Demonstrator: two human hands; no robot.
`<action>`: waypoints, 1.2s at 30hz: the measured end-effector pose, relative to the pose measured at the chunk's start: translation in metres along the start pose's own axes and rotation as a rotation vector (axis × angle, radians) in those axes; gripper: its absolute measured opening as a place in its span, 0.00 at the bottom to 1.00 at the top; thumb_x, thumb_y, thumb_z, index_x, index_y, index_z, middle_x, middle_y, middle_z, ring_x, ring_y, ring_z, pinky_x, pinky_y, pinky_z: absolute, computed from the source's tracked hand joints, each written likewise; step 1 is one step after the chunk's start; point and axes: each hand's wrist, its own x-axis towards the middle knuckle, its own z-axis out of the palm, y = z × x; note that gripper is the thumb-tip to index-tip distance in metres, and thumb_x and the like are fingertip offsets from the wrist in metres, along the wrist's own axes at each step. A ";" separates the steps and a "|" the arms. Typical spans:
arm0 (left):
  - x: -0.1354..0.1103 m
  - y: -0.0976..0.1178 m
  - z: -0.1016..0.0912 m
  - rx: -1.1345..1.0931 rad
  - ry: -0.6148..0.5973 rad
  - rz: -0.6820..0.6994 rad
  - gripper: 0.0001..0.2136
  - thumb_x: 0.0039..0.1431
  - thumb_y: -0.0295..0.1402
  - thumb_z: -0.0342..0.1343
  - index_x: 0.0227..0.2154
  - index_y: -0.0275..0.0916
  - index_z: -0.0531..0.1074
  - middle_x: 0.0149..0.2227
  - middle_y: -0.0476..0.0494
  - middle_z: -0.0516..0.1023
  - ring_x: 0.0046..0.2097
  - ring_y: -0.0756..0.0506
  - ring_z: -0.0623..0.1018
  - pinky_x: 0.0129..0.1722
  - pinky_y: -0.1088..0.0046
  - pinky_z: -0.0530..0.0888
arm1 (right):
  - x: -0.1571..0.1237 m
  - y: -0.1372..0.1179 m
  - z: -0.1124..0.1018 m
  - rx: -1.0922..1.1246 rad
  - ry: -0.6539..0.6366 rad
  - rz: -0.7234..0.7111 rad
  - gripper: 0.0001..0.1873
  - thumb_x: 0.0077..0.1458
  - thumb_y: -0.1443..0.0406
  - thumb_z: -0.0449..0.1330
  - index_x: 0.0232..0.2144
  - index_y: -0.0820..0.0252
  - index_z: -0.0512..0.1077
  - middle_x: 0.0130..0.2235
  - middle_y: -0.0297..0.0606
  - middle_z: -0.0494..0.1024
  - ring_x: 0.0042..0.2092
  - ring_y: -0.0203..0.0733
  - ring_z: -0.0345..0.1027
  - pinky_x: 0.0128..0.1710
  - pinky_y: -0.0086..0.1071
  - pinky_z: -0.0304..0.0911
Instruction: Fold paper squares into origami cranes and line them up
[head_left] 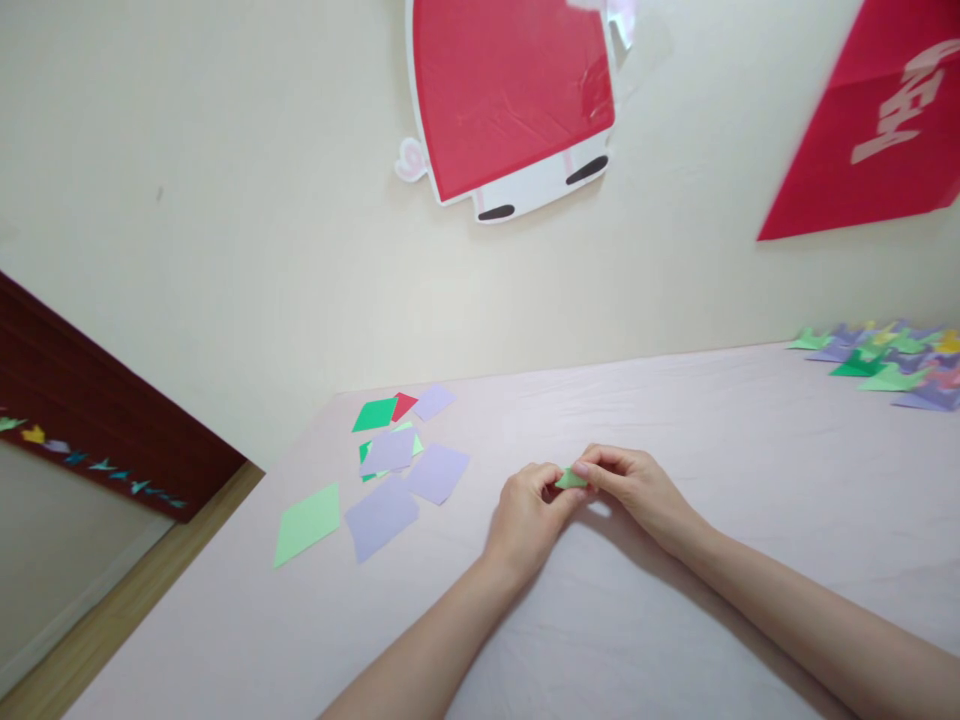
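Between my two hands is a small piece of light green folded paper, mostly covered by fingers. My left hand grips its left side, thumb and fingers closed on it. From the right, my right hand pinches the other side with thumb and index finger. Both hands are close together, low over the pale cloth surface. Exact folds in the paper are too small to make out.
Loose paper squares lie to the left: lilac, light green, dark green and a bit of red. Several folded paper figures stand at the far right by the wall. The surface's left edge drops toward a wooden floor.
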 end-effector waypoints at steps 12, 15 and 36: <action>0.002 -0.002 -0.002 -0.178 -0.092 -0.098 0.10 0.52 0.37 0.56 0.22 0.37 0.68 0.22 0.54 0.63 0.26 0.51 0.61 0.26 0.75 0.57 | 0.006 0.007 -0.007 -0.149 0.005 -0.025 0.23 0.52 0.48 0.57 0.18 0.58 0.65 0.19 0.29 0.65 0.23 0.34 0.56 0.25 0.29 0.54; 0.003 -0.001 -0.004 -0.227 -0.122 -0.105 0.10 0.51 0.38 0.56 0.22 0.37 0.68 0.21 0.54 0.62 0.25 0.52 0.60 0.26 0.75 0.57 | 0.007 0.007 -0.009 -0.074 -0.006 -0.016 0.26 0.55 0.44 0.52 0.22 0.59 0.68 0.21 0.31 0.67 0.24 0.35 0.58 0.25 0.29 0.56; 0.004 -0.004 -0.004 -0.312 -0.078 -0.100 0.13 0.52 0.41 0.59 0.23 0.37 0.67 0.21 0.55 0.61 0.25 0.53 0.59 0.25 0.76 0.56 | 0.002 -0.001 -0.010 -0.170 0.001 -0.135 0.19 0.55 0.50 0.54 0.23 0.58 0.66 0.23 0.31 0.66 0.27 0.37 0.59 0.30 0.30 0.57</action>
